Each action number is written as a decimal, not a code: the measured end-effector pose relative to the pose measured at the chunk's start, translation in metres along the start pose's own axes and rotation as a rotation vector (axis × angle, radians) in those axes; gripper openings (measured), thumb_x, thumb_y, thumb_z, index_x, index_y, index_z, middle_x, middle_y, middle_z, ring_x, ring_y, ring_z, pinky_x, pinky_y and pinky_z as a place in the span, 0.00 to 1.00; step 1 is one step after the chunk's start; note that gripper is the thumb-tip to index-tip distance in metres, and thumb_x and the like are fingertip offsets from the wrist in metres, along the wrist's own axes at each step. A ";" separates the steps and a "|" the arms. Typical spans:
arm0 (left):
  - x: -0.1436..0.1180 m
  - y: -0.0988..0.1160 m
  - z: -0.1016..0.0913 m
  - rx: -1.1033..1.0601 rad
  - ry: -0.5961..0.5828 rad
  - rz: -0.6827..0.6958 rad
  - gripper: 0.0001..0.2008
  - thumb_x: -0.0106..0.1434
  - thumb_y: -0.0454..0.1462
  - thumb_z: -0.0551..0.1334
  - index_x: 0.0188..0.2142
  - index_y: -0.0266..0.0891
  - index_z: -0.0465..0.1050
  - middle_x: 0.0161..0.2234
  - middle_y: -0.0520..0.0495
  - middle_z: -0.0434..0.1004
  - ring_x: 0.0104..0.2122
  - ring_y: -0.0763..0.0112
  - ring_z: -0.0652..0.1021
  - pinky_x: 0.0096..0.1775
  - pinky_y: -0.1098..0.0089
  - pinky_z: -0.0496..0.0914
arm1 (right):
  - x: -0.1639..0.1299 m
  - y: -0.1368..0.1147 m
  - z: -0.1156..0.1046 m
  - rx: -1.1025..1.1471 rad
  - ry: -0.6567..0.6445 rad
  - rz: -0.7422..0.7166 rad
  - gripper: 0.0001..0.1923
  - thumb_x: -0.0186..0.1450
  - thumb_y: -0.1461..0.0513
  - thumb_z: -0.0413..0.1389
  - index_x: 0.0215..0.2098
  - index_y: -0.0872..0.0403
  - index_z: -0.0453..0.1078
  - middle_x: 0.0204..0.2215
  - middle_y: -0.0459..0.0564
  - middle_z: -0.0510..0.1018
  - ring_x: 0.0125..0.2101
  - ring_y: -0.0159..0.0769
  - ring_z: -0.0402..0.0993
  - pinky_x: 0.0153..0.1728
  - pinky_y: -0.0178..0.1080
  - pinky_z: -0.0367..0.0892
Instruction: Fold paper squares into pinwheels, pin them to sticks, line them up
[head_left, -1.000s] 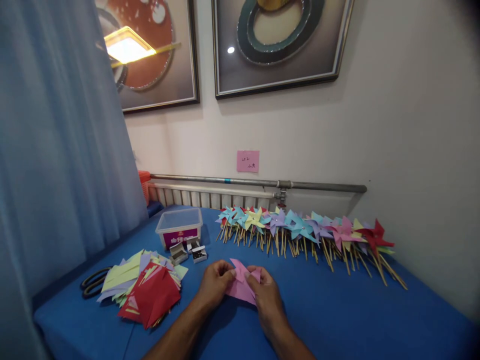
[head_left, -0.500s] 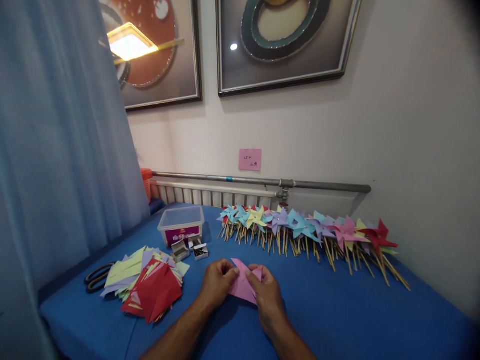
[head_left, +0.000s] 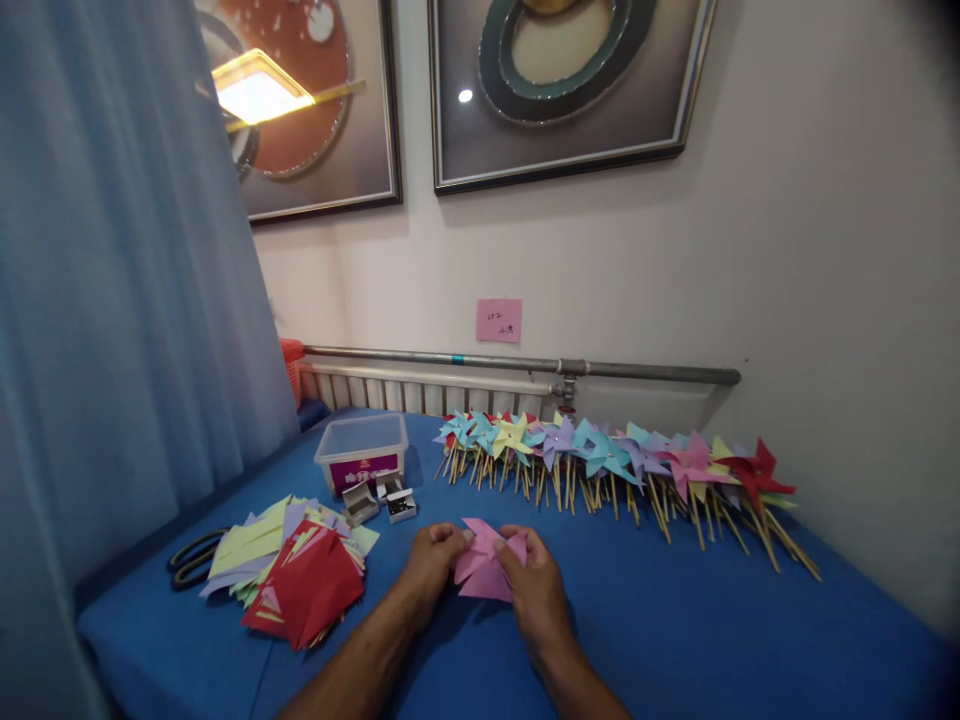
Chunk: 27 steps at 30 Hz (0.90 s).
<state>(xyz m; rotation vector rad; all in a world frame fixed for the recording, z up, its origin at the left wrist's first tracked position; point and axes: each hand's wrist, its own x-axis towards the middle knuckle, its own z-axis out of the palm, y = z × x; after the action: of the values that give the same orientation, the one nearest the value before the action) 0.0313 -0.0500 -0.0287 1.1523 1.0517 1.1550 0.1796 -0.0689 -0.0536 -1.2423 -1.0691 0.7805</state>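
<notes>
A pink paper pinwheel [head_left: 484, 580] is held between my two hands above the blue-covered table, its corners folded in toward the middle. My left hand [head_left: 435, 562] pinches its left side between thumb and fingers. On the right side, my right hand [head_left: 532, 580] grips the paper, with the thumb pressed near the centre. Some of the folds are hidden behind my fingers. Small open boxes [head_left: 401, 506] stand beyond my left hand, one holding small dark pieces. Left of my hands lies a pile of cut paper sheets [head_left: 319, 580], red on top at the front.
Finished pinwheels on sticks [head_left: 607, 452] lie in a long row along the back right. A clear plastic tub [head_left: 364, 450] sits behind the small boxes. Black-handled scissors [head_left: 193, 560] lie partly under the papers. A blue curtain [head_left: 135, 280] hangs at the left; a metal pipe [head_left: 420, 355] runs along the wall.
The lower and left parts of the pink paper now show more folded points. My left hand has shifted slightly left along the paper, while my right hand keeps its grip.
</notes>
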 end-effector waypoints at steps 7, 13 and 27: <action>-0.004 0.004 0.003 -0.053 -0.055 -0.045 0.19 0.43 0.48 0.72 0.18 0.39 0.66 0.15 0.56 0.63 0.18 0.78 0.59 0.25 0.71 0.52 | -0.003 -0.005 0.002 0.048 -0.015 0.005 0.16 0.55 0.50 0.61 0.38 0.49 0.74 0.33 0.47 0.81 0.36 0.44 0.77 0.37 0.41 0.71; -0.004 0.004 0.006 0.003 -0.023 -0.045 0.19 0.43 0.47 0.71 0.18 0.40 0.64 0.13 0.57 0.60 0.17 0.79 0.58 0.23 0.71 0.49 | -0.004 -0.005 0.004 0.098 -0.004 0.060 0.15 0.54 0.51 0.63 0.37 0.49 0.74 0.31 0.46 0.81 0.34 0.44 0.76 0.35 0.40 0.69; 0.003 -0.010 0.012 -0.033 0.103 -0.001 0.22 0.44 0.50 0.71 0.18 0.41 0.61 0.14 0.58 0.58 0.17 0.79 0.57 0.23 0.72 0.50 | -0.007 -0.010 0.006 0.098 -0.010 0.068 0.14 0.54 0.52 0.63 0.36 0.48 0.73 0.28 0.44 0.79 0.29 0.41 0.75 0.32 0.40 0.69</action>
<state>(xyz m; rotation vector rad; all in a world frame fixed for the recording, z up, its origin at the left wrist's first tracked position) 0.0451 -0.0487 -0.0377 1.0754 1.1076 1.2373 0.1710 -0.0751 -0.0452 -1.1973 -0.9892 0.8824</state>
